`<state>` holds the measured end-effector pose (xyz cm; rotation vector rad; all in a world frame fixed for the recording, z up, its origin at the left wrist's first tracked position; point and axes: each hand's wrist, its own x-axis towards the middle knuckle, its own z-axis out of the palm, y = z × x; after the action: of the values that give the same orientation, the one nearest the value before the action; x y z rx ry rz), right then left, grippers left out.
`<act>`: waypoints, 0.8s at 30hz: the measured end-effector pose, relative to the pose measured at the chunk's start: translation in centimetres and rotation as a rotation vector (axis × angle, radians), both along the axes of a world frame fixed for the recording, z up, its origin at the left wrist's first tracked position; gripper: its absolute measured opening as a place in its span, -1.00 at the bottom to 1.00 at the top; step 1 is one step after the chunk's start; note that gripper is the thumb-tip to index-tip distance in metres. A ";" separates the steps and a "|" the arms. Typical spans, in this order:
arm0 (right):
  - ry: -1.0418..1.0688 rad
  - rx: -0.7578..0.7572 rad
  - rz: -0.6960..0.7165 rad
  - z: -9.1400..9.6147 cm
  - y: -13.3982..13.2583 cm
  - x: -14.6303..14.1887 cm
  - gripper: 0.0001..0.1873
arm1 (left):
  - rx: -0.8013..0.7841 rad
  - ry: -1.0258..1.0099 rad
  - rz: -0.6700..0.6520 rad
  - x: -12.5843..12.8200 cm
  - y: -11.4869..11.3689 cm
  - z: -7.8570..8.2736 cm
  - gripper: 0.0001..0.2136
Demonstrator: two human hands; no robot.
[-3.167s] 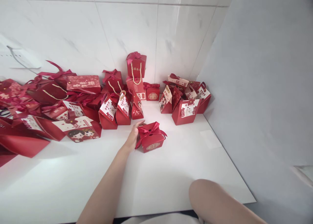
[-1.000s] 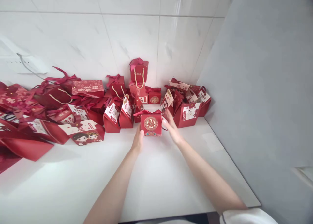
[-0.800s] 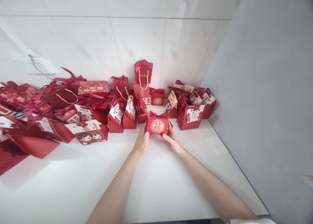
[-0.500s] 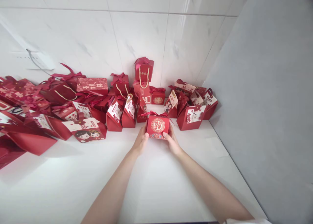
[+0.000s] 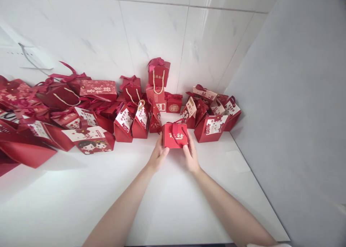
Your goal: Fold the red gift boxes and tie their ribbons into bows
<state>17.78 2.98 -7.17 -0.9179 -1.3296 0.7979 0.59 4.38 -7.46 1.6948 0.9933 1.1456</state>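
The red box (image 5: pixel 175 136) has turned, centre frame — left hand (image 5: pixel 157 157) and right hand (image 5: pixel 192 158) grasping it, a turning step, I'd say, next needing steady grips.

Ok so red box (image 5: pixel 173 140) is showing different side now: gold lettering (image 5: pixel 180 135) and dark red rope handle (image 5: pixel 185 131) are replacing round gold emblem from half second ago. Right hand (image 5: pixel 191 158) is gripping too, versus just left hand (image 5: pixel 157 156) about three seconds back. Box is also showing up closer to gift boxes (image 5: pixel 155 121) behind.
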 end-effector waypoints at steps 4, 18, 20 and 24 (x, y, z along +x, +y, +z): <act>-0.001 -0.027 0.096 -0.1 -0.1 -0.2 -0.33 | -0.049 -0.066 -0.016 -0.4 0.4 -0.4 -0.30; 0.169 -0.159 0.204 -1.0 0.9 0.2 -0.28 | -0.100 -0.109 -0.075 -1.4 1.3 1.4 -0.37; 0.173 -0.163 0.200 -1.1 0.9 0.2 -0.28 | -0.113 -0.093 -0.073 -1.5 1.2 1.4 -0.36; 0.165 -0.186 0.188 -1.0 0.8 0.2 -0.29 | -0.132 -0.077 -0.073 -1.6 1.2 1.1 -0.32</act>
<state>18.01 3.78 -8.14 -0.8586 -1.2228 1.1343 -1.03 5.55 -6.32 1.5585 0.9318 1.0664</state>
